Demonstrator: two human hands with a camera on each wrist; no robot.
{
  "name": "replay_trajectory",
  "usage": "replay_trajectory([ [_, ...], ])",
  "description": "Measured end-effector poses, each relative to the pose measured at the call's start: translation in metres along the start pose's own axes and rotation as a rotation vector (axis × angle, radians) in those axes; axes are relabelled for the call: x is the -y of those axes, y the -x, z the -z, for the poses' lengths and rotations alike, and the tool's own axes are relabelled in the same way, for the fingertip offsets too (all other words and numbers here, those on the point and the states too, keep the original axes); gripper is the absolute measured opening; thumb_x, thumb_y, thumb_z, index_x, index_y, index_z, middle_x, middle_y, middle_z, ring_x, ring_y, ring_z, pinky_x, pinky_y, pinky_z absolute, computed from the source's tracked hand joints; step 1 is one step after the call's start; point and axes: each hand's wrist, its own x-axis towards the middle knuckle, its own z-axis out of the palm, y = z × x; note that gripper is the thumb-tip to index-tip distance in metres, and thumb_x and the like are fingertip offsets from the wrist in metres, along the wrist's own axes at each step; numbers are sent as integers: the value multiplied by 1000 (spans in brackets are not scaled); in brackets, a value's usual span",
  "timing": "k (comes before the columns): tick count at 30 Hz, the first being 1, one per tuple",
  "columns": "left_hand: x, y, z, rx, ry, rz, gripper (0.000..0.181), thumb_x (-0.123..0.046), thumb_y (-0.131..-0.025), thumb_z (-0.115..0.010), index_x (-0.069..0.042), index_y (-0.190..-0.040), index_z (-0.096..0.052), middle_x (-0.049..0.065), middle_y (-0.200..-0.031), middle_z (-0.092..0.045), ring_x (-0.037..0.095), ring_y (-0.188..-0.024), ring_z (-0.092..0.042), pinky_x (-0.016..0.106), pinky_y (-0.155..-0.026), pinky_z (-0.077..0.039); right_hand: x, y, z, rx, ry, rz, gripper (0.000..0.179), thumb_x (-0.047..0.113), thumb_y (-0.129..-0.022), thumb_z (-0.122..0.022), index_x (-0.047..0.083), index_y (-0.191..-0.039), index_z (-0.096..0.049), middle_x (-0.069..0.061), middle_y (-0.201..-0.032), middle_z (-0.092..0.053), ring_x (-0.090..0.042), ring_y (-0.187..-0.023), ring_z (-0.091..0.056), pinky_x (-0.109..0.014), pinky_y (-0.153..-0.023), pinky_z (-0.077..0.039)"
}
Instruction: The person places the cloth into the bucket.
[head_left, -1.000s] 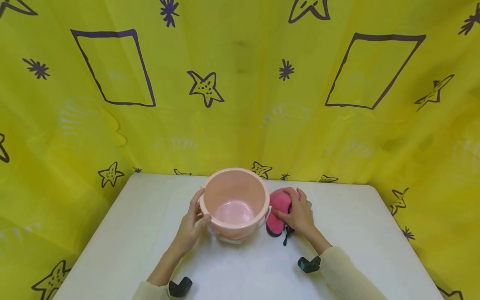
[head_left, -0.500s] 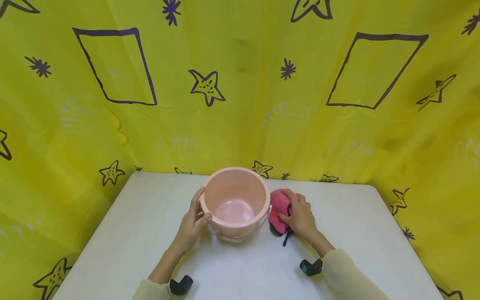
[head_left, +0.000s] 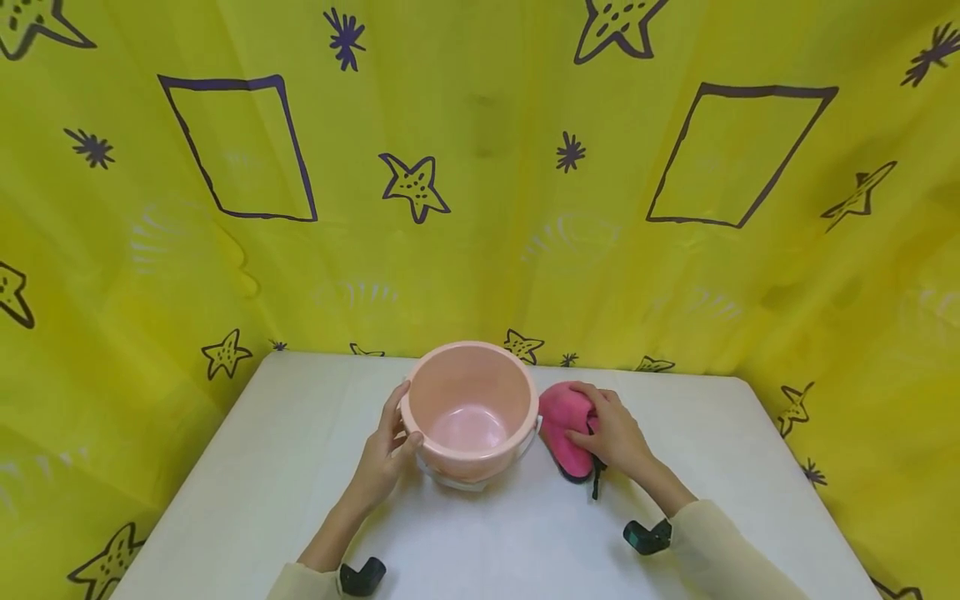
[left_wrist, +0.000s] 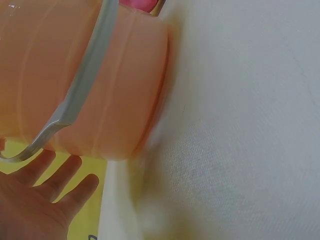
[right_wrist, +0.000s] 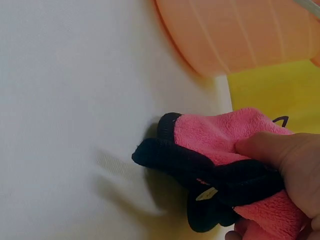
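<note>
- Clasping the pink bucket [head_left: 471,379] at its left side with the left hand [head_left: 381,462], with the thumb at the rim and the fingers along the outer wall
- Pinching a pink fleecy cloth [head_left: 564,412] between thumb and fingers of the right hand [head_left: 615,433], just beside the bucket's right side and outside it
- Just moved a little to the right with the cloth, swinging its near end away from the bucket; no clear shift of the bucket on the white counter [head_left: 697,442]
- Showing black trim [right_wrist: 170,157] and a small label [right_wrist: 206,194] in the right wrist view, with a dark cord [head_left: 597,481] trailing at the near end
- Impossible to tell between resting on the counter and held just above it
- Probably meaning active handling of the cloth, against mere steadying of the upright bucket, with its white handle [left_wrist: 87,70] lowered
</note>
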Motion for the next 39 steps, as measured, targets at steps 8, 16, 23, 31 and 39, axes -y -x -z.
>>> replay_trajectory([
  [8,2,1,-3,5,9,27,74,-25,-100,-59,-29,-163,-21,19,-159,-43,39,-126,-60,61,-97,-50,-6,4,16,2,17,63,76,20,-83,-87,17,-148,-49,-27,-132,-53,-42,-111,-58,-52,-78,-59],
  [16,3,0,-3,3,7,28,74,-24,-100,-59,-29,-163,-21,19,-158,-43,38,-125,-61,61,-96,-51,-7,6,30,-9,12,135,76,20,-81,-89,15,-147,-51,-23,-127,-57,-39,-108,-58,-50,-77,-58],
  [23,0,-1,-3,6,6,42,73,-25,-100,-59,-30,-163,-21,19,-158,-44,37,-125,-61,60,-96,-51,-9,4,43,-15,-4,187,77,18,-81,-89,12,-147,-51,-23,-131,-57,-39,-112,-58,-52,-82,-57],
  [31,-1,-1,-2,6,9,48,74,-25,-101,-60,-30,-163,-21,20,-158,-43,38,-125,-60,59,-96,-51,-5,1,61,-12,5,240,75,19,-80,-89,11,-145,-53,-21,-132,-58,-37,-111,-59,-51,-84,-56],
  [39,-2,2,-1,2,5,55,74,-26,-100,-59,-29,-163,-21,19,-159,-42,38,-125,-60,58,-96,-51,0,-4,82,-4,-14,322,72,15,-79,-90,8,-142,-57,-14,-126,-64,-32,-107,-59,-47,-83,-54],
])
